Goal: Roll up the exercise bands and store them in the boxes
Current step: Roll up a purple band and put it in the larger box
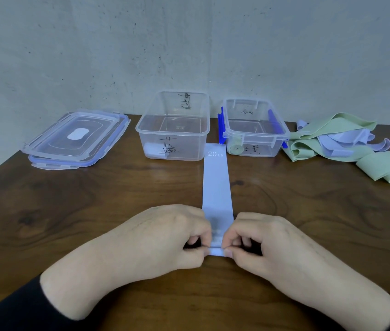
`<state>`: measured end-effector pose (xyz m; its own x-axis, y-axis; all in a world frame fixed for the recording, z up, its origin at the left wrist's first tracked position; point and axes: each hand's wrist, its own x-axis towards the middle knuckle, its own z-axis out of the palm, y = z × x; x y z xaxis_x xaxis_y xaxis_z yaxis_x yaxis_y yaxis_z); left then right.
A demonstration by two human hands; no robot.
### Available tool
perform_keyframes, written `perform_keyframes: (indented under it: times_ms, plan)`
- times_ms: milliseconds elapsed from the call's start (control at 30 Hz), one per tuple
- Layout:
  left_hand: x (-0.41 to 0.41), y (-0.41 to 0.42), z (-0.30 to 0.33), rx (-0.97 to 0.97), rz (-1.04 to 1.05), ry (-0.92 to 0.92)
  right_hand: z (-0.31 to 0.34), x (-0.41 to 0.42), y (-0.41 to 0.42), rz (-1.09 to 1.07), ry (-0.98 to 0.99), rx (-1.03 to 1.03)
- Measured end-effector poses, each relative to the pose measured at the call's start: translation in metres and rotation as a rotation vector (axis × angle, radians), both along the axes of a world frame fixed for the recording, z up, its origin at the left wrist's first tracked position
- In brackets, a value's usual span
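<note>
Head view: both hands, left hand [165, 237] and right hand [268, 242], pinch the near end of the lilac band [216, 185], which lies flat, reaching the two boxes [172, 130]. Judged best: roll tightly, edges aligned, tension even.

Two clear boxes stand at twelve o'clock, a larger box [173, 126] left of a smaller box [255, 129], and two stacked lids [74, 139] lie at ten o'clock. One flat lavender band [217, 185] runs up the middle. The tangled pile of bands [346, 149] at two o'clock cannot be counted.
</note>
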<state>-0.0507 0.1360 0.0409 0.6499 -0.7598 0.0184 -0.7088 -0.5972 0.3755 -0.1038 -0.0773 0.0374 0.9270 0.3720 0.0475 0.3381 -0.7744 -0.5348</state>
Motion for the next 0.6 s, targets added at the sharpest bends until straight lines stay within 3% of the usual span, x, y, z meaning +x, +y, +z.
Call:
perform_keyframes:
  times_ms: [600]
  plan:
    - [0.0025,0.0005,-0.0006,0.059,0.037,-0.009,-0.0025,0.0019,-0.0008,-0.020,-0.007,-0.020]
